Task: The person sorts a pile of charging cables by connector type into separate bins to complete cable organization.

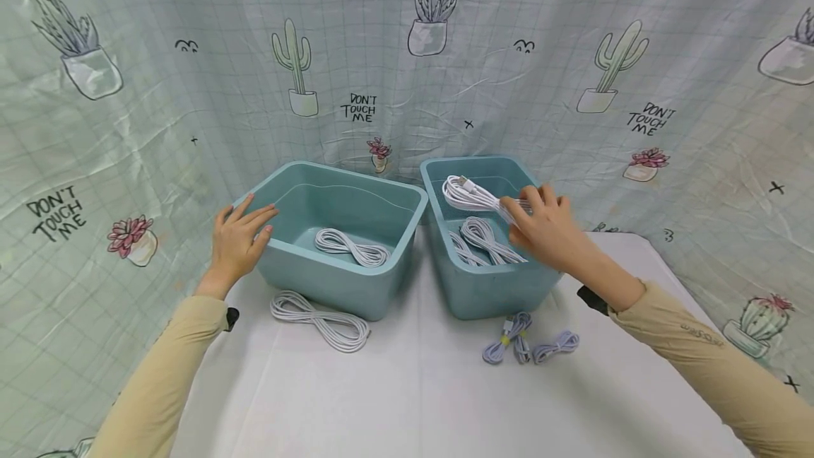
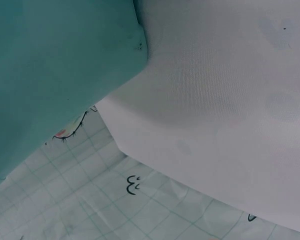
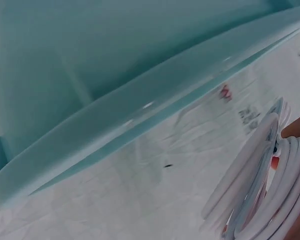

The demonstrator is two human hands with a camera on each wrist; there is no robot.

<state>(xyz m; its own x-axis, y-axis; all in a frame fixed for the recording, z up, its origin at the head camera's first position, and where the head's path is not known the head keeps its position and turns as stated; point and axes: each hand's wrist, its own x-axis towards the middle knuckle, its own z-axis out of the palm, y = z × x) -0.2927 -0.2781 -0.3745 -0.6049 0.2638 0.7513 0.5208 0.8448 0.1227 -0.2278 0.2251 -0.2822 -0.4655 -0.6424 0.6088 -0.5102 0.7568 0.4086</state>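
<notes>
Over the right bin your right hand grasps a coiled white cable, fingers curled round one end of the bundle while the rest juts out to the left above the bin's open top. Your right wrist view shows the same coil pressed against your fingers, with the teal rim just beside it. Your left hand lies released, fingers straight, flat on the outer corner of the left bin.

Inside the right bin lie two more white coils. The left bin holds one white coil.

On the white bench, a larger white coil lies just in front of the left bin, and two small greyish cable bundles lie in front of the right bin. A cactus-print curtain hangs behind and to both sides.
</notes>
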